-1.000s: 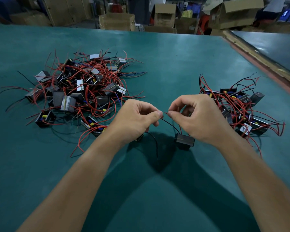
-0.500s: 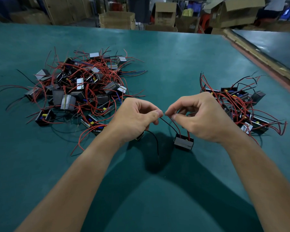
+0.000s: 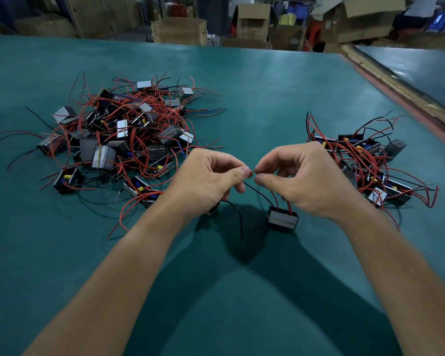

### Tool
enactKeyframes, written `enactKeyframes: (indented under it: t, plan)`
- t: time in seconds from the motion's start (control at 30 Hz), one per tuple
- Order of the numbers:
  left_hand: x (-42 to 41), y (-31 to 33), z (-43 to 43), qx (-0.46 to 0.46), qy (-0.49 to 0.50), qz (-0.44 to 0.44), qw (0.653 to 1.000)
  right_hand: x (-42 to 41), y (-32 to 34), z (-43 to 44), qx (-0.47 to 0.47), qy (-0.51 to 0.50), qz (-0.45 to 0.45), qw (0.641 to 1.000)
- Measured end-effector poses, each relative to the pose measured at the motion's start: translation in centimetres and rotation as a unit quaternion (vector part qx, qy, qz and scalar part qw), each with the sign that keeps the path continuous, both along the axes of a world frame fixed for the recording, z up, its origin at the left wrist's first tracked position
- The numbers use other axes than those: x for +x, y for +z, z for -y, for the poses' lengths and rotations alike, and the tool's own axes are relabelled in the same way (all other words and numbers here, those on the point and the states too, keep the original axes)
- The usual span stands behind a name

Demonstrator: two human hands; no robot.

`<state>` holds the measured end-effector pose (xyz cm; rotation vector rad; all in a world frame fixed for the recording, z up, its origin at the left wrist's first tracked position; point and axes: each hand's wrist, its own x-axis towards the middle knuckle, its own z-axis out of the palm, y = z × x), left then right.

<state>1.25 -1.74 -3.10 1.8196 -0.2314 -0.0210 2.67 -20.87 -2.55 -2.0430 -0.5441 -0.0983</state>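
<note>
**A:** Where are the hands?

**B:** Both are above the green counter (image 3: 267, 98), close together near its middle. The left hand (image 3: 208, 181) pinches a thin wire end (image 3: 252, 172) between thumb and forefinger. The right hand (image 3: 311, 181) pinches it from the other side, so the fingertips nearly meet.

**A:** And the part being worked on?

**B:** A little black box (image 3: 283, 218) with a pale band rests on the counter just below the right hand. A black wire (image 3: 258, 192) runs from it up to the left hand's fingers, and its red wires (image 3: 275, 197) rise under the right hand.

**A:** Is anything under the left hand?

**B:** A second box (image 3: 214, 208) shows beneath its heel, mostly hidden. A black lead (image 3: 239, 222) curls from there down toward the counter.

**A:** What else is there?

**B:** A big heap (image 3: 123, 134) of such boxes, tangled in red wire, lies to the left. A smaller heap (image 3: 368, 163) lies to the right, just beyond the right hand. Cardboard cartons (image 3: 177, 30) stand past the far edge.
</note>
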Motion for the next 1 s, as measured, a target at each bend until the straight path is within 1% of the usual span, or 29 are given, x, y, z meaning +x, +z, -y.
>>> enactKeyframes:
  t: [0.13,0.27,0.43,0.53,0.63,0.77,0.87,0.93,1.0]
  plan:
    - [-0.1,0.1,0.2,-0.009,0.007,0.009,1.0,0.1,-0.3,0.0,0.014,-0.008,-0.031,0.999]
    - [-0.2,0.1,0.4,-0.004,0.022,0.013,1.0,-0.1,-0.1,-0.2,-0.002,-0.004,-0.03,1.0]
    - [-0.3,0.3,0.5,0.013,0.025,0.001,1.0,0.1,0.2,0.0,0.001,-0.055,-0.015,0.998]
    - [-0.2,0.2,0.5,0.016,0.038,0.001,0.999,0.1,0.1,-0.1,0.001,-0.062,-0.012,0.998]
    - [0.0,0.0,0.5,0.038,0.055,-0.002,0.998,0.3,-0.2,-0.2,-0.008,-0.082,-0.007,0.997]
    - [0.2,-0.4,0.5,0.058,0.087,-0.009,0.994,0.5,-0.3,-0.3,0.022,-0.087,-0.033,0.995]
    - [0.5,-0.5,0.0,0.089,0.137,-0.001,0.987,0.7,0.3,0.2,0.08,-0.121,-0.039,0.989]
    - [0.7,-0.3,-0.3,0.071,0.156,-0.007,0.985,0.9,0.7,0.6,0.125,-0.138,-0.044,0.982]
    - [0.7,0.1,-0.1,0.041,0.148,-0.014,0.988,0.9,0.9,0.7,0.129,-0.136,-0.045,0.981]
